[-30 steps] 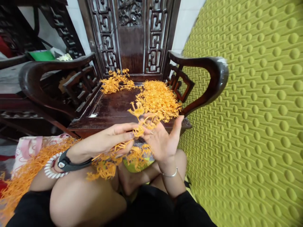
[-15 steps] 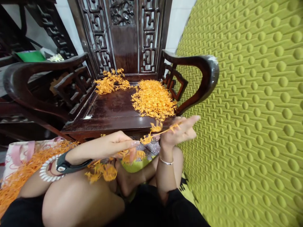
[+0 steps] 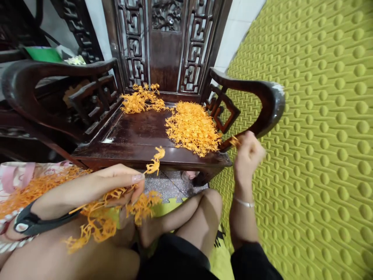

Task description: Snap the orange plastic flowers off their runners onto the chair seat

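Note:
My left hand (image 3: 121, 181) is closed in a pinch on a bunch of orange plastic sprigs (image 3: 100, 225), thin stems with small claw-like pieces. One sprig (image 3: 154, 165) sticks up past its thumb and forefinger, while the rest dangle below over my leg. Out to the right, my right hand (image 3: 250, 153) is curled and blurred, with a small orange piece (image 3: 234, 142) at its fingers. On the seat of a dark wooden chair (image 3: 134, 134) lies a dense pile of small orange pieces (image 3: 194, 128). A looser orange clump (image 3: 141, 99) rests at the back left of the seat.
The chair's curved right armrest (image 3: 274, 101) rises close behind my right hand. A bumpy yellow-green padded surface (image 3: 320, 175) fills the right side. To the left, a bag with pink handles (image 3: 27, 175) stands by a heap of orange strands (image 3: 55, 184).
My hands have moved apart: the right has swung right and curled up, the left has shifted left with its bunch. The stem that stretched between them no longer does. The view has shifted slightly.

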Demonstrator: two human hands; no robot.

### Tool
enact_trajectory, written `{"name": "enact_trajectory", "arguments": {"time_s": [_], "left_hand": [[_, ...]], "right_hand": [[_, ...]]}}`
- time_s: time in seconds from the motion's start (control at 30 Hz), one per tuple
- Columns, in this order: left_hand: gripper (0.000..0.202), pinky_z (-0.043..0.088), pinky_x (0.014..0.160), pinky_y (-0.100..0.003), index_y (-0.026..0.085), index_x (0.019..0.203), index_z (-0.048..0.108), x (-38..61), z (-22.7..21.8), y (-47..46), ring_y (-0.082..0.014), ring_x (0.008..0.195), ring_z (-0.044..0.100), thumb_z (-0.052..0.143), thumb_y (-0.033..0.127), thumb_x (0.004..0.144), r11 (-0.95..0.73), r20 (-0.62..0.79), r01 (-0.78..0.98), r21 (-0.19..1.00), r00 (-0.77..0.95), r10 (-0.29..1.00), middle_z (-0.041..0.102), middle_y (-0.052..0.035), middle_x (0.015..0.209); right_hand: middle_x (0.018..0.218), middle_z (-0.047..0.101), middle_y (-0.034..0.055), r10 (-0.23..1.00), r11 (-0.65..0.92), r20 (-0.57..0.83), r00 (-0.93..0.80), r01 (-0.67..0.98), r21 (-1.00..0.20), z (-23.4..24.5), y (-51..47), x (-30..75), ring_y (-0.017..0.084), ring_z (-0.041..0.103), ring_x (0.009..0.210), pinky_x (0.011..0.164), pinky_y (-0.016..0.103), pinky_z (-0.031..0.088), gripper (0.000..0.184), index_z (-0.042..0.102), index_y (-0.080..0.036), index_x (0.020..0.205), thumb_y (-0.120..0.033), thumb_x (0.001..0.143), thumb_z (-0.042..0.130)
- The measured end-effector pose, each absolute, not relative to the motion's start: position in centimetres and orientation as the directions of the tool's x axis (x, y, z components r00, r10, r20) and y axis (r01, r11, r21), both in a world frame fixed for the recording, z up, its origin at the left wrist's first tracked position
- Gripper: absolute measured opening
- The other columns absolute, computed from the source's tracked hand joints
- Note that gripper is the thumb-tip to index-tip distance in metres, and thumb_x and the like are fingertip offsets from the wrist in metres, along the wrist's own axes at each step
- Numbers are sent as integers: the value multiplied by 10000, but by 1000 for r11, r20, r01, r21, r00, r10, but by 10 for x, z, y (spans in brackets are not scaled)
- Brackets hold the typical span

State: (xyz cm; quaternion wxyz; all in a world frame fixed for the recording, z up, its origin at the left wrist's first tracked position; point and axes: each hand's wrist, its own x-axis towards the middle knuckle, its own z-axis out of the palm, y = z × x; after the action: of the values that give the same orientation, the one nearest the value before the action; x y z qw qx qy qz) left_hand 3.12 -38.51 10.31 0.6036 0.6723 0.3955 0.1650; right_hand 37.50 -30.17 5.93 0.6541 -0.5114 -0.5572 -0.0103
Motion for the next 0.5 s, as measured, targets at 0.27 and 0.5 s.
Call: {"name": "enact_trajectory", "arguments": {"time_s": [0.27,0.5], "left_hand": [[411,294,447,-181,121,685,580,33,113,-387,-63,456,362,417,399,940,110,-208,183,977,698,685,463,15,552],[386,248,417,-189,113,689,560,41,111,-379,-61,412,309,396,353,943,93,-151,120,988,718,680,394,45,469]], "right_hand": [[696,569,23,746,362,656,112,758,-542,35,-166,362,179,496,702,727,336,396,295,529,-192,713,-472,792,580],[1084,607,116,487,522,850,199,714,-466,31,-195,342,243,534,1079,963,446,388,308,598,-179,985,-449,882,490]]}}
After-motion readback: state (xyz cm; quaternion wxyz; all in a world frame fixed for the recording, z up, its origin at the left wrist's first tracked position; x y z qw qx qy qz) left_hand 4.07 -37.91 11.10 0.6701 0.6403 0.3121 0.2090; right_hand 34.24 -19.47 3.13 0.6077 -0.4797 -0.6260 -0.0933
